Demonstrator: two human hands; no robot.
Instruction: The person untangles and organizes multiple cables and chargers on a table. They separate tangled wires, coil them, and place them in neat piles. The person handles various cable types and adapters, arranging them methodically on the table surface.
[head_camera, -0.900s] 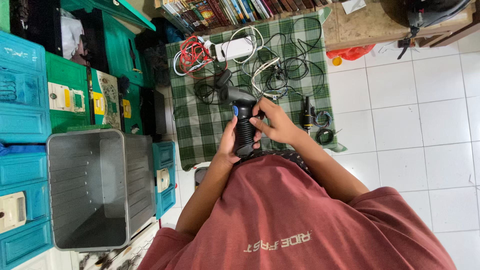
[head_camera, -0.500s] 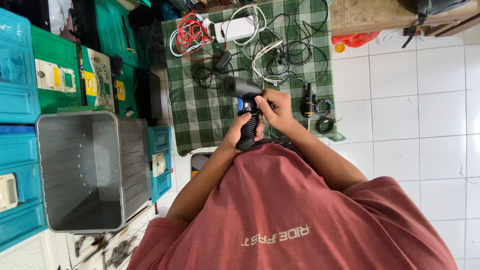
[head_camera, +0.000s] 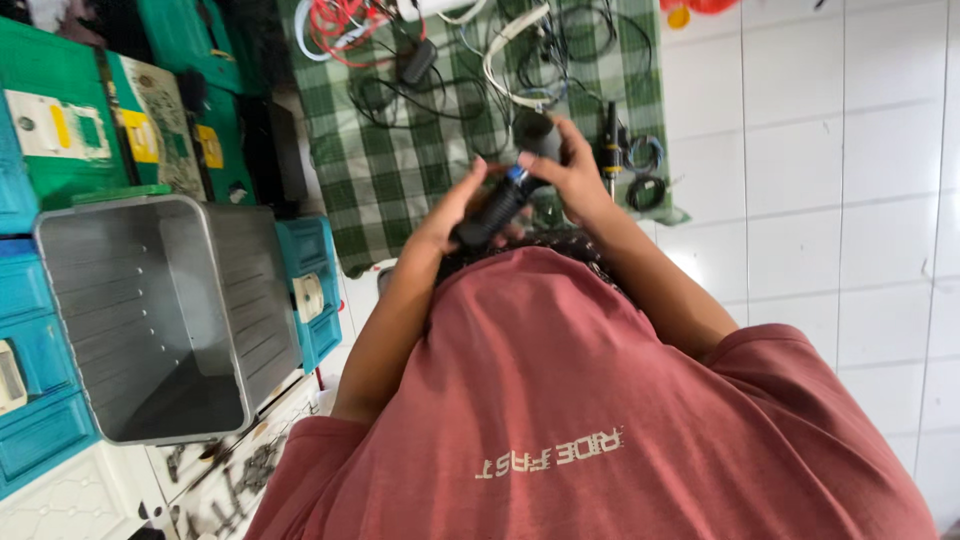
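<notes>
A grey bin (head_camera: 160, 320) stands open at the left, and a green checked cloth (head_camera: 400, 170) strewn with cables (head_camera: 520, 50) lies on the floor beyond. A black handheld tool (head_camera: 505, 190) with a ribbed handle is held above the cloth's near edge. The left hand (head_camera: 450, 215) is closed round the handle's low end; the right hand (head_camera: 565, 170) is clasped on the head. The tool is best kept steady by the handle while the head is worked.

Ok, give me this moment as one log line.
left hand: grips ribbed handle | right hand: on head of black tool | under them: green checked cloth with cables | beside: grey bin
</notes>
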